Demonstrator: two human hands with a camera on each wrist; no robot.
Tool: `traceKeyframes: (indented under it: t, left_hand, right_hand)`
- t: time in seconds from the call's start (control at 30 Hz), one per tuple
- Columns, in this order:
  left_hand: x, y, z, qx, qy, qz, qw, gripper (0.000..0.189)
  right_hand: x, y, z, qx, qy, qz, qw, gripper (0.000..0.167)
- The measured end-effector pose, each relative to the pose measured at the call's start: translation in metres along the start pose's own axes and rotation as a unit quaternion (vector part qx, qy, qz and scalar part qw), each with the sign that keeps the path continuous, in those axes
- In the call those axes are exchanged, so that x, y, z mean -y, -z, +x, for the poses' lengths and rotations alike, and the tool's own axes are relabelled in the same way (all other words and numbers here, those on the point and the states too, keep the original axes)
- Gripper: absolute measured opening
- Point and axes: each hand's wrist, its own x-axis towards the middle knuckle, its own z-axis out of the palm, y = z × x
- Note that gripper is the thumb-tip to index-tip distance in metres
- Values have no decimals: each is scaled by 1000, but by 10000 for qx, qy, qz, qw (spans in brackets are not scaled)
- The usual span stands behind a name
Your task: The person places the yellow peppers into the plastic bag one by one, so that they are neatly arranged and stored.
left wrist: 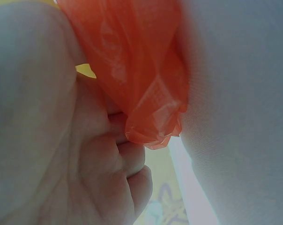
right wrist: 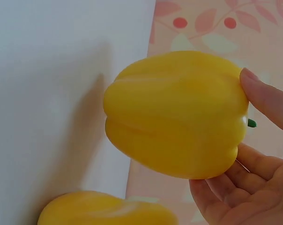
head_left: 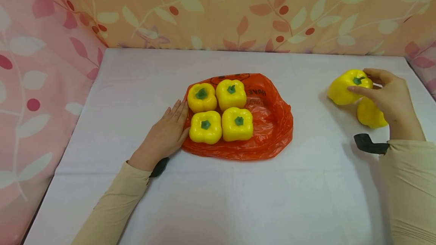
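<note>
At the right of the head view my right hand (head_left: 391, 93) holds a yellow bell pepper (head_left: 349, 86) between thumb and fingers, lifted off the table. In the right wrist view the held bell pepper (right wrist: 176, 115) shows its smooth side, its green stem toward the palm. Below it, a second yellow bell pepper (head_left: 370, 113) lies on the table, partly covered by the hand. My left hand (head_left: 167, 131) rests with extended fingers against the left edge of a red plastic bag (head_left: 272, 124). Several yellow bell peppers (head_left: 237, 124) stand on the bag, stems up.
The table has a white cloth (head_left: 211, 196). Flowered fabric (head_left: 252, 14) hangs behind it and at the left side. A black strap piece (head_left: 370, 144) sticks out from the right wrist.
</note>
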Motion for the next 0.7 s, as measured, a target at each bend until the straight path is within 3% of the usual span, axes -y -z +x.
traceKeyframes:
  t: [0.23,0.5,0.7]
  left_hand:
    - [0,0,0,11,9,21,10000,69]
    - [1,0,0,19,4,-2,10000,69]
    - [1,0,0,29,-11,-17,10000,69]
  right_hand:
    - [12,-2,-5,-178,413,460,9979,68]
    - [28,-4,-15,-101,470,389,9981,66]
    - [41,-9,-23,-13,692,658,9954,63]
